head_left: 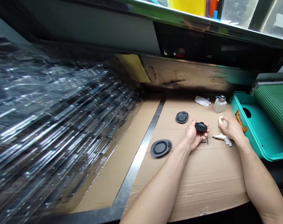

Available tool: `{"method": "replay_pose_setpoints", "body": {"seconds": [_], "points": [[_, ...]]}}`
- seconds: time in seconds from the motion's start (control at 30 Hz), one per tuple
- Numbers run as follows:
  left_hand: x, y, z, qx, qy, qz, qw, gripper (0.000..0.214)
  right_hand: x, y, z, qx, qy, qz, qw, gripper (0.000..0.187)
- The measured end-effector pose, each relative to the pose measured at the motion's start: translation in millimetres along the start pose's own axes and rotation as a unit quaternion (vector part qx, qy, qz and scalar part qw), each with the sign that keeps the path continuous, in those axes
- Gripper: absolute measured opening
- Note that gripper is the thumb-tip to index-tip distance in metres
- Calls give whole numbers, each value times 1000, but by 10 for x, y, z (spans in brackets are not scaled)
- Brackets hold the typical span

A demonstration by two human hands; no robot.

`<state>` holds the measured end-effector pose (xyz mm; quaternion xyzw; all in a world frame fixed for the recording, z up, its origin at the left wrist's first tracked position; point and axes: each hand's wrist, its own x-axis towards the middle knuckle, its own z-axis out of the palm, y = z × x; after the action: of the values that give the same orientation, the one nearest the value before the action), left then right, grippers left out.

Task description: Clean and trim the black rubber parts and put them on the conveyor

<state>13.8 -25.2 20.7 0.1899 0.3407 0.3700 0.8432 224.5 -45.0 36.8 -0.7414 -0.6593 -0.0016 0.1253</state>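
Observation:
My left hand is closed around a small black round plastic part with a tab on its rim, held above the cardboard. To the right, my right hand grips a cream-coloured round pad between thumb and fingers. Just below that hand lies a crumpled white cloth. Two more black round parts rest on the cardboard at left: a smaller one farther back and a larger one nearer. A thin dark piece lies under my left hand, partly hidden.
Clear plastic trays, blurred, fill the left side. A white bottle with a metal top and another white cloth stand at the back. On the right are a teal bin and a green conveyor belt.

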Motion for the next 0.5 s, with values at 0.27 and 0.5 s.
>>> {"method": "replay_pose_setpoints", "body": {"seconds": [0.27, 0.5], "points": [[92, -66, 8, -116, -45, 86, 989, 32, -288, -613, 180, 182, 73, -108, 975, 37], [132, -44, -67, -107, -36, 104, 988, 33, -342, -894, 251, 79, 67, -113, 988, 35]]}}
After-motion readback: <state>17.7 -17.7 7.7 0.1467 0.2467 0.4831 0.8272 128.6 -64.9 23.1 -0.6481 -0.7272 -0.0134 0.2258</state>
